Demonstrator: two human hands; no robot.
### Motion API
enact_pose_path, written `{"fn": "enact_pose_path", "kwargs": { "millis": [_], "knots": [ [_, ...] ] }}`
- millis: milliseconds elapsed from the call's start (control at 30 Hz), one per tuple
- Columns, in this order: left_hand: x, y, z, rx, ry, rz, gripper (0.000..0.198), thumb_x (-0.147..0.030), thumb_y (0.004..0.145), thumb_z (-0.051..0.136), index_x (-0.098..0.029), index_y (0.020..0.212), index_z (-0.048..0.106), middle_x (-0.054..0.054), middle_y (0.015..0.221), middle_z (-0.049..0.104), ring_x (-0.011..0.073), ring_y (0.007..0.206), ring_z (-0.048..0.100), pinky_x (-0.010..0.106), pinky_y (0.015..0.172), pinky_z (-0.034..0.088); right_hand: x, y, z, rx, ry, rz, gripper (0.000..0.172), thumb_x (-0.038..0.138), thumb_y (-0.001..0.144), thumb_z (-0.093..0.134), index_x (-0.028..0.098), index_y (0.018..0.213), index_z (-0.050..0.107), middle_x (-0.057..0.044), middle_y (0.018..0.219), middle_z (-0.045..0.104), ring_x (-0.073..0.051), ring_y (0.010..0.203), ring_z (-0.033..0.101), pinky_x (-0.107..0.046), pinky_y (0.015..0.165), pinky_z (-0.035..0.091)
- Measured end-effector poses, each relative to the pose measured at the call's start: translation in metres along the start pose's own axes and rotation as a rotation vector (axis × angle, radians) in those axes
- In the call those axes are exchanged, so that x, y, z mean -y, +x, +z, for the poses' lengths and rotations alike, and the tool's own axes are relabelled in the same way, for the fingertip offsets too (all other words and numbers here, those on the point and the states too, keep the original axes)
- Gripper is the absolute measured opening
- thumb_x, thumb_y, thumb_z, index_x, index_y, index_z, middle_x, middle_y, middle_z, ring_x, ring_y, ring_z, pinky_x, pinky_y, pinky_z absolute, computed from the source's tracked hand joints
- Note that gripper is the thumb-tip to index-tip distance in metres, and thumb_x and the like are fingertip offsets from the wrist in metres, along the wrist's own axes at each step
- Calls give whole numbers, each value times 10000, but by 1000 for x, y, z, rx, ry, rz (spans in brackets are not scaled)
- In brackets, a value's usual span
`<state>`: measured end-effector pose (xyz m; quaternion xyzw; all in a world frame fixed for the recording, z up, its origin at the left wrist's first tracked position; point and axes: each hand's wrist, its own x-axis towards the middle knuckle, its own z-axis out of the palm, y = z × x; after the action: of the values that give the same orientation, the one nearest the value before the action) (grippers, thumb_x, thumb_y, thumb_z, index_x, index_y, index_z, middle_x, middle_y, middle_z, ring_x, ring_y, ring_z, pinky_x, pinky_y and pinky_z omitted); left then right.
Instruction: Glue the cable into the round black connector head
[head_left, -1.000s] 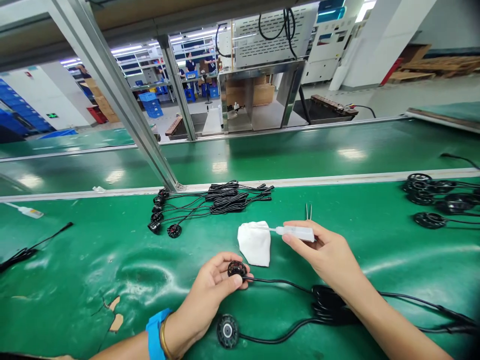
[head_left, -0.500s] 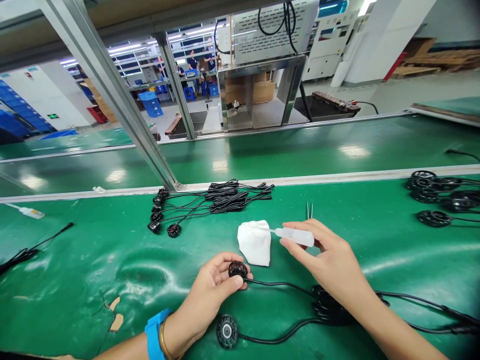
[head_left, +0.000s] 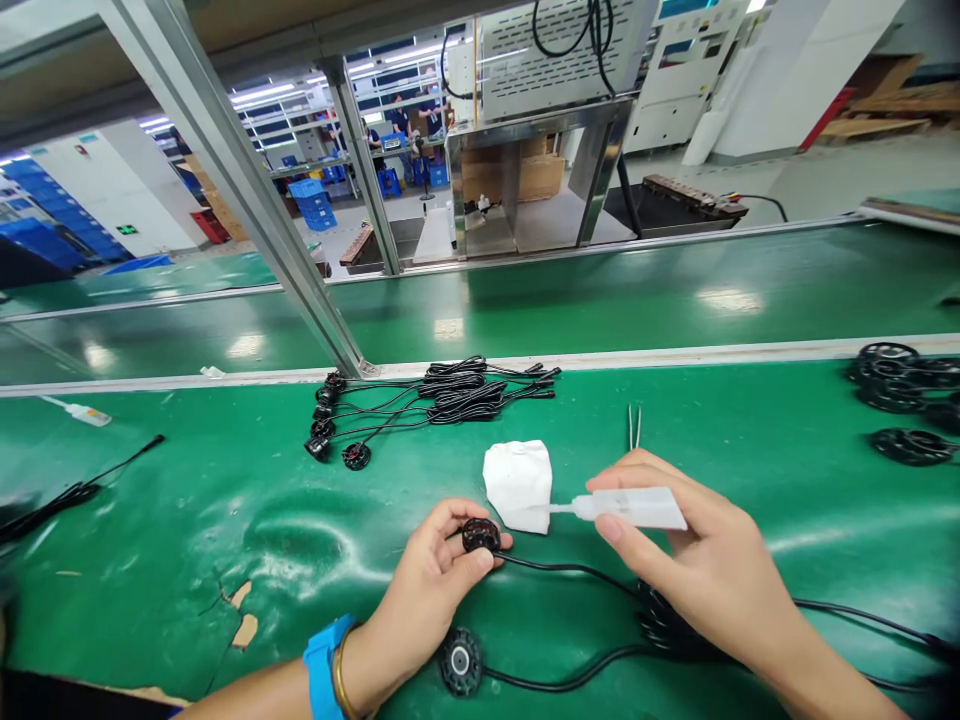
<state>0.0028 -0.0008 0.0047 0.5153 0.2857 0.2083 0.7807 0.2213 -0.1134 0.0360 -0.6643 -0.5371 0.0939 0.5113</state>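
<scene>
Between thumb and fingers, my left hand (head_left: pixel 439 570) grips a small round black part (head_left: pixel 481 535) with a black cable running off it to the right. My right hand (head_left: pixel 697 540) pinches a translucent white dropper bottle (head_left: pixel 637 508), held nearly level. Its thin nozzle points left, over the lower right corner of a folded white cloth (head_left: pixel 519 485); I cannot tell whether it touches the cloth. Below my left hand lies another round black part (head_left: pixel 460 661) with a ring at its centre. Coiled black cable is partly hidden under my right hand. Metal tweezers (head_left: pixel 634 428) lie just beyond that hand.
Several cabled black parts (head_left: pixel 450 390) lie in a bundle by the white ledge. More round parts (head_left: pixel 892 375) sit at far right. A second bottle (head_left: pixel 88 413) and a cable (head_left: pixel 82 490) are at left. An aluminium post (head_left: pixel 247 200) rises behind. The green mat (head_left: pixel 300 545) has a tear.
My right hand has drawn the bottle down and to the right, its nozzle now at the cloth's lower corner. My left hand keeps hold of the round part. The view has shifted slightly.
</scene>
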Motion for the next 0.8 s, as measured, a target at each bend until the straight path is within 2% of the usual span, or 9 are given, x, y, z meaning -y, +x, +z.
{"fn": "enact_pose_path", "kwargs": {
  "millis": [100, 300, 800],
  "knots": [
    [-1, 0, 0, 6, -1, -1, 246, -298, 878, 736, -217, 1071, 609, 79, 1078, 681, 271, 1100, 662, 386, 942, 511, 8, -1, -2, 58, -10, -106, 26, 244, 853, 650, 249, 868, 671, -31, 807, 657, -176, 680, 614, -289, 576, 493],
    [0, 2, -1, 13, -13, -10, 231, -277, 887, 728, -216, 1074, 607, 67, 1062, 661, 263, 1085, 661, 398, 952, 514, 9, -2, 0, 116, -18, -191, 125, 166, 842, 649, 243, 940, 646, -24, 820, 650, -162, 689, 606, -282, 589, 494],
    [-1, 0, 1, 13, -13, -36, 227, -301, 896, 721, -219, 1077, 610, 62, 1081, 641, 260, 1060, 682, 372, 922, 530, 7, -6, 4, 150, -62, -258, 187, 145, 822, 658, 232, 980, 614, -24, 838, 632, -157, 708, 608, -273, 595, 504]
  ]
}}
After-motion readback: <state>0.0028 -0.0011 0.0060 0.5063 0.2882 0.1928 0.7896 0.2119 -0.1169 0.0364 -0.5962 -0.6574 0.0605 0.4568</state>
